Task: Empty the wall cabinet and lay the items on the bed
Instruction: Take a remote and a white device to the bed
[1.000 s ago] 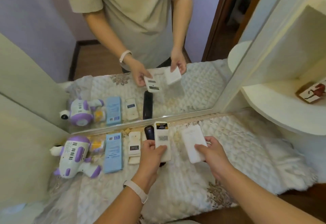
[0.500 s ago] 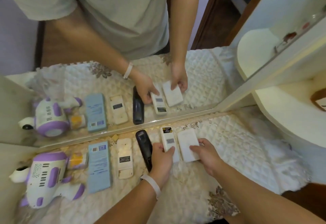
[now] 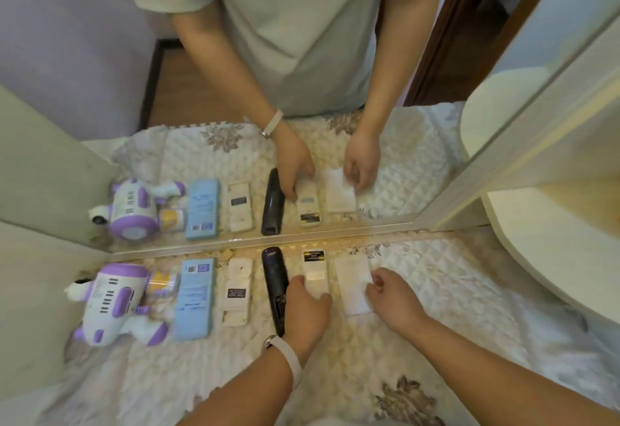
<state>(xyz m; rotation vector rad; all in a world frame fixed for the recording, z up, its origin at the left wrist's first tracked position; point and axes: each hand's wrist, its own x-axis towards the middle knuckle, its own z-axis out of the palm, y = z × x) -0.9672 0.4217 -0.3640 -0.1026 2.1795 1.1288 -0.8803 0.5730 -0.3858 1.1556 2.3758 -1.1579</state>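
Observation:
A row of items lies on the quilted bed (image 3: 453,294) along the foot of a mirror. My left hand (image 3: 307,308) rests on a white remote with a black and yellow label (image 3: 314,269), thumb and fingers at its near end, and the remote lies flat on the quilt. My right hand (image 3: 392,296) pinches the right edge of a flat white box (image 3: 350,283), which also lies flat, just right of the remote. Left of my left hand are a black remote (image 3: 274,274), a cream remote (image 3: 237,291), a blue box (image 3: 195,298) and a white and purple toy robot (image 3: 110,301).
The mirror (image 3: 84,73) stands upright behind the row and doubles the items, my arms and my torso. A small yellow item (image 3: 161,283) sits between toy and blue box. A rounded cream shelf (image 3: 553,251) juts over the bed at right. Bare quilt lies near me.
Both hands have come down from above the bed. The white remote and the flat white box now lie on the quilt at the right end of the row. My view has moved closer and lower.

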